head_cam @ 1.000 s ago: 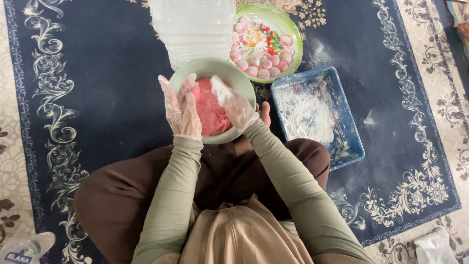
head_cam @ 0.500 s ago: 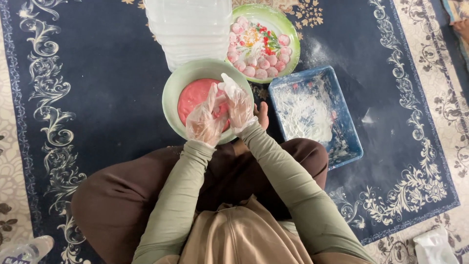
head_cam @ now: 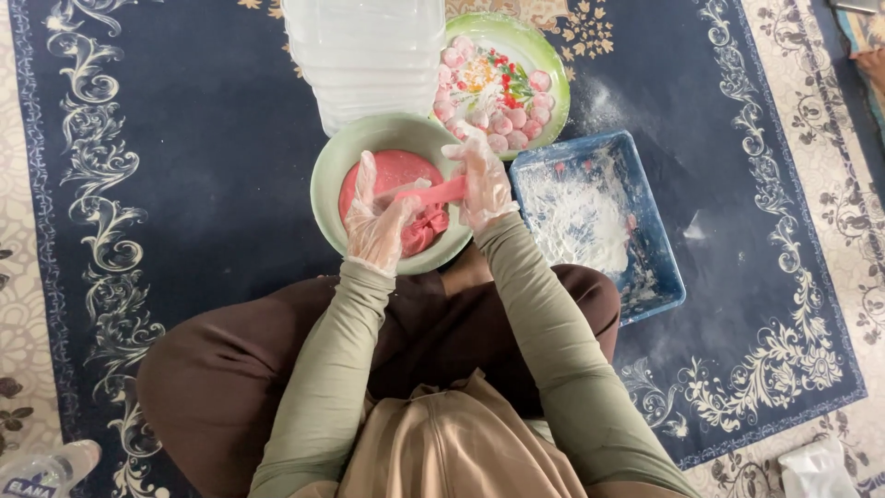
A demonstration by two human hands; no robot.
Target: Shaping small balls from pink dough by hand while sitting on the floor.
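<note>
Down at the far left, in the bottom corner, a clear plastic bottle point(head_cam: 46, 468) lies on the pale border of the dark blue carpet with cream scroll patterns point(head_cam: 184, 184). More to the right, at the top, a stack of translucent plastic containers point(head_cam: 364, 55) stands on the carpet, and its lower edge is touching or just beside the round pale green bowl point(head_cam: 324, 184). This bowl sits in front of the person's crossed legs and contains a mass of pink dough point(head_cam: 396, 175). Both hands wear thin clear plastic gloves. The left hand point(head_cam: 380, 221) is over the bowl, its fingers bent around one end of a stretched strip of pink dough point(head_cam: 433, 192). The right hand point(head_cam: 484, 180) grips the other end of the same strip with closed fingers, so the strip is pulled between the two hands, above the dough mass. Behind the right hand, a green-rimmed plate with a flower print point(head_cam: 548, 55) holds many small pink dough balls point(head_cam: 516, 120) along its near edge. At the right, a blue rectangular plastic tray point(head_cam: 659, 267) with white flour in it lies beside the person's right knee, and some flour is spilled on the carpet near it.
</note>
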